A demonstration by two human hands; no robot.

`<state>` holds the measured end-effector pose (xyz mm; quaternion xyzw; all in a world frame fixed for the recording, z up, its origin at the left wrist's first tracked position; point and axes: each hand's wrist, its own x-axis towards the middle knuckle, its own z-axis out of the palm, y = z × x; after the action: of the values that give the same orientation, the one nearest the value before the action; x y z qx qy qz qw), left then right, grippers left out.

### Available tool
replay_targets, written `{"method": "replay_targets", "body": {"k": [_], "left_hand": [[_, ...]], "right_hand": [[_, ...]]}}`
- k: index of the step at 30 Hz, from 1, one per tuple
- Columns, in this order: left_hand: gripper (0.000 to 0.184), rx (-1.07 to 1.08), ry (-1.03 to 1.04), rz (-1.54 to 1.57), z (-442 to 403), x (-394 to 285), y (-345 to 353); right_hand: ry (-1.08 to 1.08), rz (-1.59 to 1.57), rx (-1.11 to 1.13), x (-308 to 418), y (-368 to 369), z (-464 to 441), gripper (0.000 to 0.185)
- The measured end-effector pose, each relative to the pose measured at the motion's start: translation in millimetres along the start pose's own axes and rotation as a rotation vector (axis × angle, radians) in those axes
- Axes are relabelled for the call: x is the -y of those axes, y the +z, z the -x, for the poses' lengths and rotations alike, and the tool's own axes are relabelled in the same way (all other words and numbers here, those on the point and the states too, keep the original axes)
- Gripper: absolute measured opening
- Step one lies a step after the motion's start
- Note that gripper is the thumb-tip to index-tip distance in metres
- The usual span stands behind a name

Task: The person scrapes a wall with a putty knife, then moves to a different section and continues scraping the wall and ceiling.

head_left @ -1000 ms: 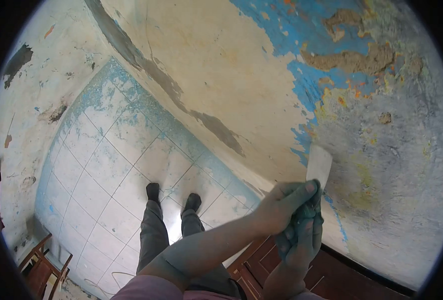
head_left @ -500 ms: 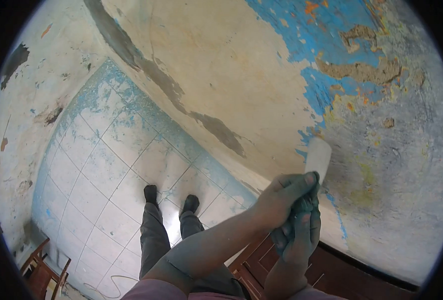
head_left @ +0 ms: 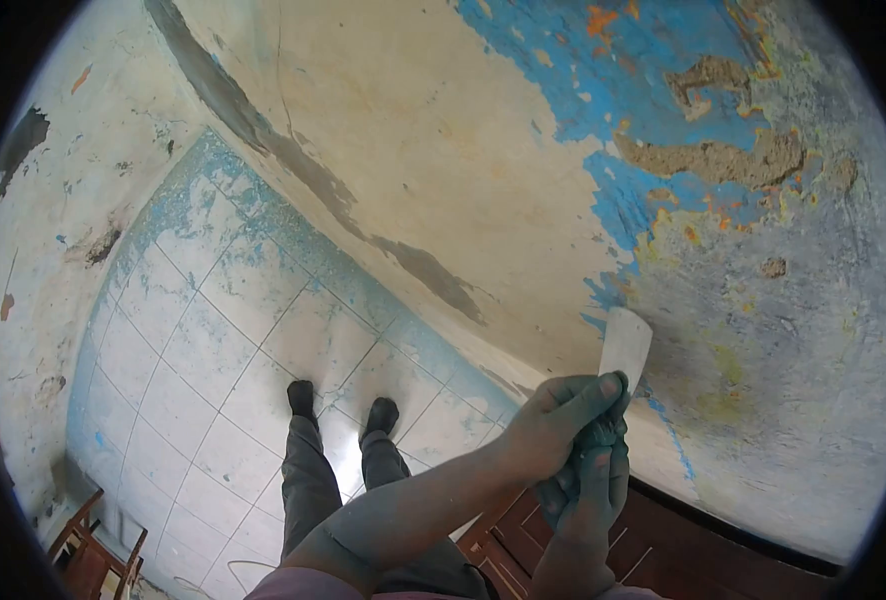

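Observation:
A scraper (head_left: 626,342) with a broad pale blade points up from my two hands, its edge at or very near the wall where a ragged tip of blue paint (head_left: 608,292) ends. My left hand (head_left: 561,418) is closed on the scraper close to the blade, thumb laid along it. Just below, my right hand (head_left: 585,490) is wrapped around the lower part of the tool. Fingers hide most of the handle. Both hands look dusty. Around the blade, the wall (head_left: 493,170) is cream on the left and bare, mottled grey on the right.
Rough brown gouges (head_left: 713,160) mark the blue area above. A dark grey strip (head_left: 303,175) runs low along the wall. Flakes lie on the tiled floor (head_left: 263,330) around my feet. Brown panelled furniture or a door (head_left: 663,550) is below; a wooden chair (head_left: 88,555) stands lower left.
The view has shifted, so the wall appears lower and slightly left. Hands and scraper also sit lower in view, with the blade slightly farther down the wall. The grip is the same.

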<state>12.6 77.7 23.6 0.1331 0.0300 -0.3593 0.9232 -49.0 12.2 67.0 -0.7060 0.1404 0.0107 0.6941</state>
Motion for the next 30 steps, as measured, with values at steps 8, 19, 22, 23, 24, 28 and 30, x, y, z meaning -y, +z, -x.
{"method": "replay_targets", "body": {"k": [8, 19, 22, 23, 24, 28, 30], "left_hand": [[0.038, -0.035, 0.064, -0.082, 6.5, -25.1, 11.7], [0.039, -0.009, 0.093, -0.094, 7.3, -40.7, 27.4], [0.039, 0.033, 0.077, -0.017, 6.8, -43.1, 28.2], [0.040, 0.021, 0.095, -0.061, 5.9, -48.6, 27.9], [0.040, 0.008, 0.114, -0.105, 5.7, -51.4, 27.6], [0.040, 0.021, 0.126, -0.186, 7.8, -51.5, 28.8], [0.039, 0.030, 0.070, -0.145, 9.7, -50.7, 31.3]], "right_hand": [[0.106, -0.045, 0.045, 16.5, 9.2, -7.8, 0.067], [0.119, -0.065, 0.007, 42.9, 25.1, -8.1, 0.065], [0.057, -0.027, -0.071, 49.3, 30.4, -9.5, 0.039], [0.125, -0.021, -0.046, 52.2, 29.6, -12.8, 0.053], [0.192, -0.015, -0.020, 53.3, 28.4, -14.8, 0.070], [0.157, -0.061, -0.050, 48.8, 27.3, -9.8, 0.070], [0.170, -0.069, -0.019, 57.0, 31.4, -9.1, 0.071]]}}
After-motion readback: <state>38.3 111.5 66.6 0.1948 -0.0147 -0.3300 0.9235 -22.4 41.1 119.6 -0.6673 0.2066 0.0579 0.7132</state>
